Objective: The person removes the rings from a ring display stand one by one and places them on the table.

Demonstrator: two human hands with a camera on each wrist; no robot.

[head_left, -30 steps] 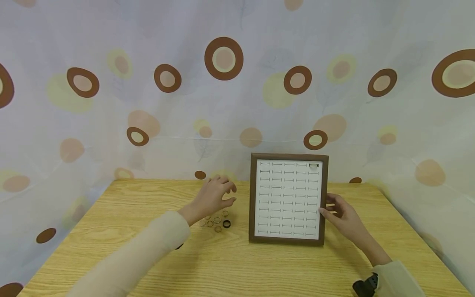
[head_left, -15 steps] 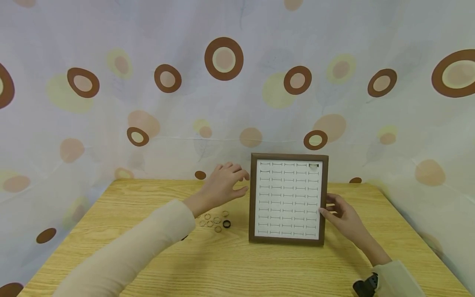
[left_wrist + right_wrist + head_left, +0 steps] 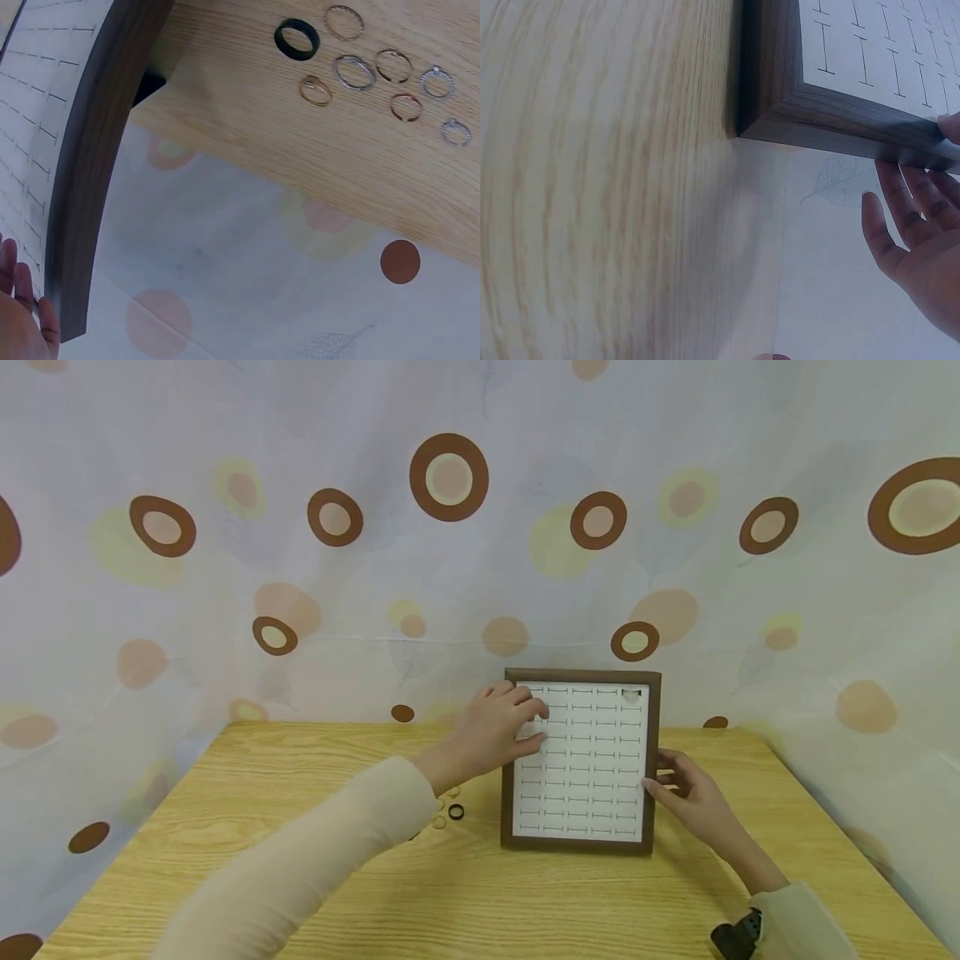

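Right hand [image 3: 693, 802]: at the frame's right edge, thumb on the front of the brown border, straight fingers behind it; it steadies the frame with a loose, mostly uncurled hold. The right wrist view shows the thumb tip on the edge and the fingers [image 3: 900, 202] spread behind.
Table [image 3: 525, 902]: light wood grain; it bears the frame and the rings.
Rings [image 3: 375, 67]: a loose cluster lying flat on the table just left of the frame, apart from both hands. One is a black band [image 3: 296, 39], nearest the frame; the others are thin metal, silver and gold-toned. In the head view the left sleeve hides most of them.
Frame [image 3: 581, 843]: dark brown wood, standing upright on the table near its far edge, with a white slotted board [image 3: 592, 777] inside. A small pale thing sits in the top right slot; what it is cannot be told.
Left hand [image 3: 498, 731]: over the frame's upper left corner, fingertips bent against the board's top rows, thumb below them. Whether it pinches a ring cannot be told.
Backdrop [image 3: 450, 568]: pale cloth with brown and yellow circles, hanging behind the table.
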